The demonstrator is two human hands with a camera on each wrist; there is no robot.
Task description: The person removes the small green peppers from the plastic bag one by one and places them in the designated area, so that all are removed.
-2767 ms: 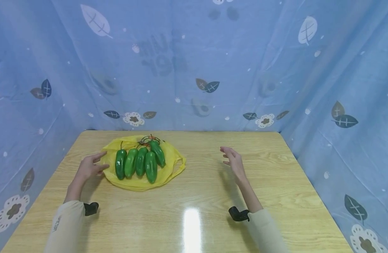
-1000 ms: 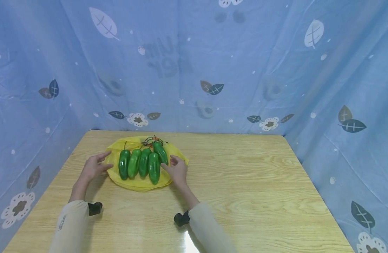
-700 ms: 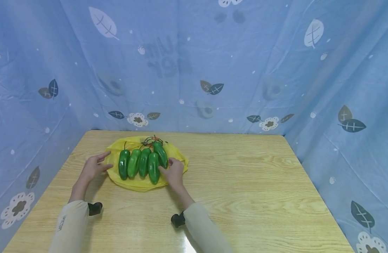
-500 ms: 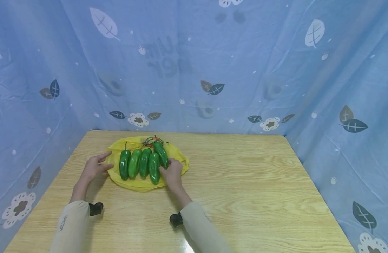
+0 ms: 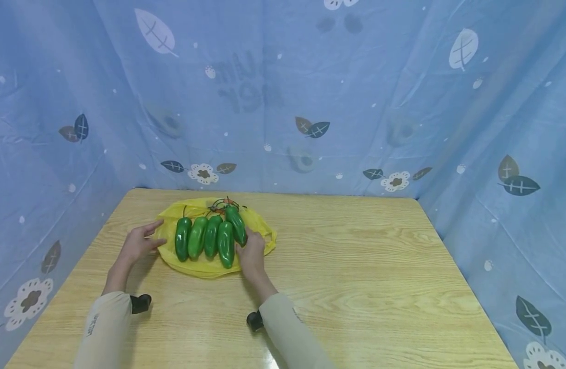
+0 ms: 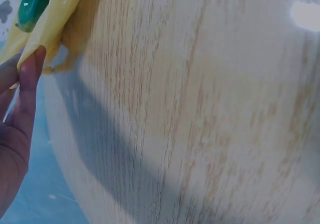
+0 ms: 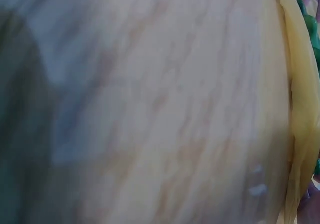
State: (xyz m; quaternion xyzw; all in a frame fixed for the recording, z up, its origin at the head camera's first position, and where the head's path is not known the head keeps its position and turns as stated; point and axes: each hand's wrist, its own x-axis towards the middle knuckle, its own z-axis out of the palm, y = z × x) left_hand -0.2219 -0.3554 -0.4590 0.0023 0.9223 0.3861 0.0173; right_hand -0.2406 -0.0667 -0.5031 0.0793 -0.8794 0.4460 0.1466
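Observation:
Several glossy green peppers (image 5: 196, 239) lie side by side on a flattened yellow plastic bag (image 5: 204, 269) at the table's left. My left hand (image 5: 135, 245) is at the bag's left edge, thumb and index finger spread apart; in the left wrist view, its fingertips touch the yellow plastic. My right hand (image 5: 252, 256) is over the bag's right part. Its thumb and fingers close round the lower tip of the rightmost pepper (image 5: 235, 224), which leans at a slant; the fingers partly hide that tip. In the right wrist view, only the bag's edge (image 7: 304, 99) and bits of green show.
Dark stems or strings with an orange-red bit (image 5: 228, 202) lie at the peppers' upper ends. A bag handle loop (image 5: 271, 241) sticks out right of the hand. The wooden table (image 5: 356, 266) is enclosed by blue patterned curtains (image 5: 283, 92).
My right hand has come in from the right side of the table to the rightmost pepper and its fingers have closed in. My left hand and the peppers have stayed in place.

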